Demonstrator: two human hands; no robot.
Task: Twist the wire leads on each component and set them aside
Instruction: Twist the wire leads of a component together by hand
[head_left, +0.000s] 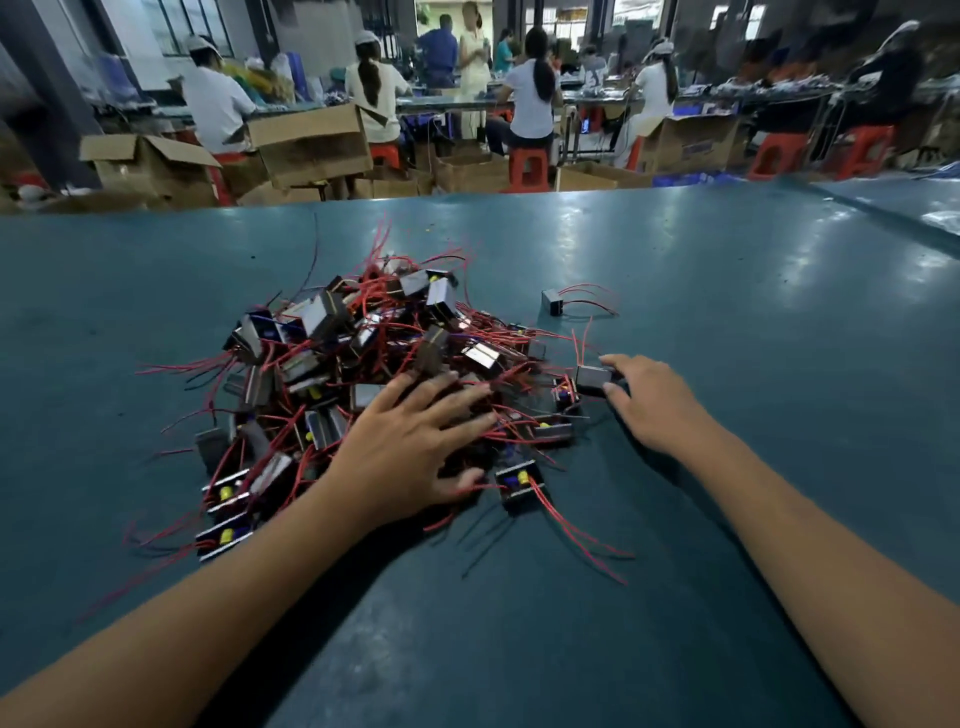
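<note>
Picking one part from the tangle

Right hand (649, 400) pinches a component (592, 378) at the pile's (363, 374) three o'clock; left hand (410, 447) lies flat — snagged red leads (582, 530) could drag neighbours.

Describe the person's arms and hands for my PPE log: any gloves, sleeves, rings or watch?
Both forearms are bare as far as the frame shows; no sleeve reaches into view. The left hand and right hand wear no gloves. No rings, watch or wristband show on the visible sides.

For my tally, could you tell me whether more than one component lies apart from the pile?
No, only one lone component lies apart, beyond the pile.
</note>
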